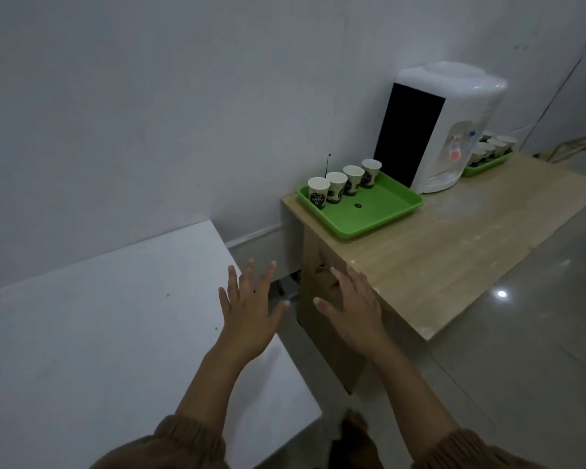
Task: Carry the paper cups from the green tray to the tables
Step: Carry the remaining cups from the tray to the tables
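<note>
Beside the wooden table [454,252], we raise our left hand [251,313] and right hand [352,309], fingers spread, holding nothing. Four paper cups [344,182] line the green tray [369,211], apparently awaiting our reach.

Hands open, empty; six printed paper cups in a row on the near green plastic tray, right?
The head view shows four printed paper cups, not six, in a row on the near green plastic tray; left hand and right hand open, empty.

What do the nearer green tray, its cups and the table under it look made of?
Tray: probably plastic, smooth even green, moulded rim. Cups: paper, matte white with printed labels. Table: pale wood-grain board, matte; solid or laminate unclear.
</note>
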